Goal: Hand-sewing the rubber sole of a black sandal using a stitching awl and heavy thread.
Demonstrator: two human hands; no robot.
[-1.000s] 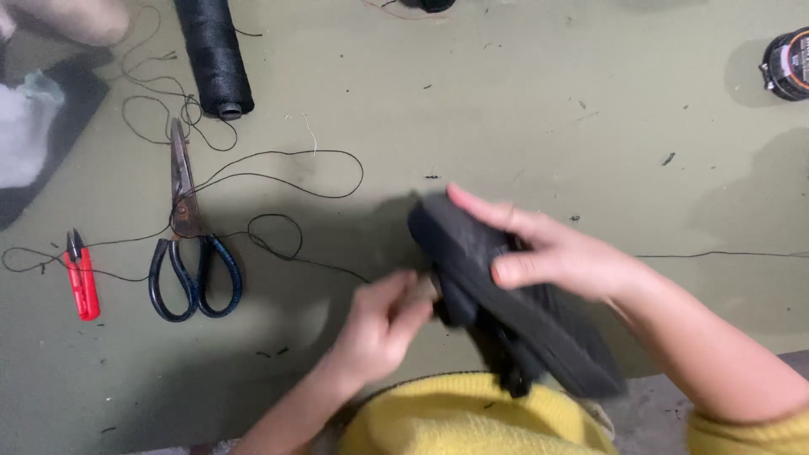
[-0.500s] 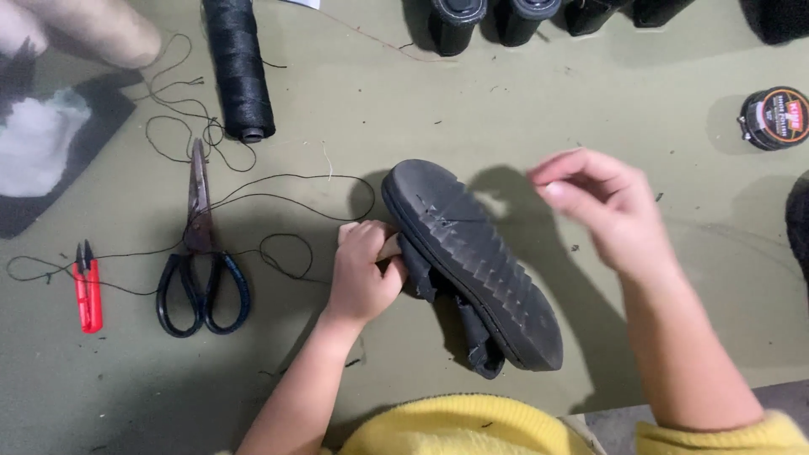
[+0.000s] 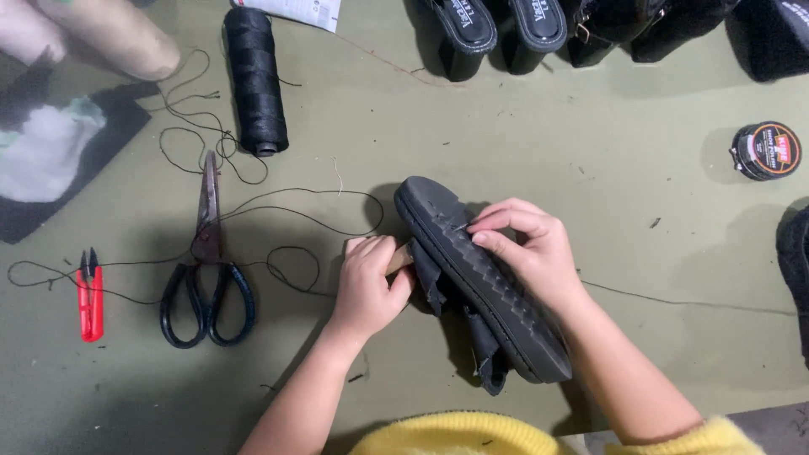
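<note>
The left hand closes around a pale wooden handle against the black sandal lying sole-up mid-desk, while the right hand pinches at its tread, apparently steadying it, black thread trailing toward the left edge.

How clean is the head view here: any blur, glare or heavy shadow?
Head view: sharp around both hands and the black ridged shoe sole; soft shadows fall left of the long black-handled scissors and round tin; no glare on the olive table; pale shapes at the upper-left corner are blurred.
</note>
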